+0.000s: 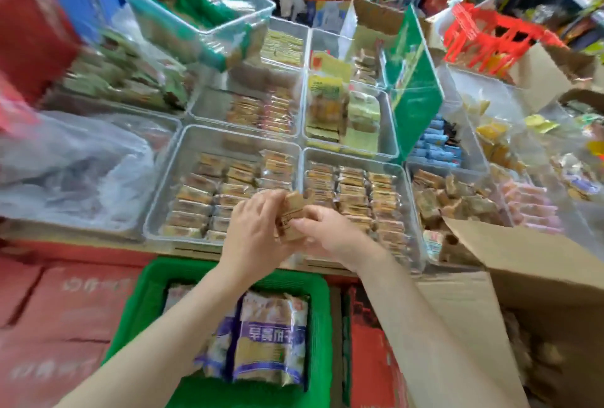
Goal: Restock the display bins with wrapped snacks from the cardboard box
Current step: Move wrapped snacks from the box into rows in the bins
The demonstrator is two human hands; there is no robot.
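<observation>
Both hands meet at centre frame, just above the near edge of the display bins. The left hand has its fingers curled round a small stack of wrapped snacks, and the right hand pinches the same stack from the other side; the motion blur makes the exact count of packets uncertain, though it looks like a few held together on edge. The stack sits over the divide between the lower-centre bin, part filled with rows, and the bin to its right, nearly full. The cardboard box stands open at lower right. Judged by their look, the packets are light, with crinkly film wrappers that are likely slippery, and soft contents that could crush. Hold is best taken across the flat faces of the stack, squeezing lightly so none slides out. A green basket of larger bags sits below the surface.
</observation>
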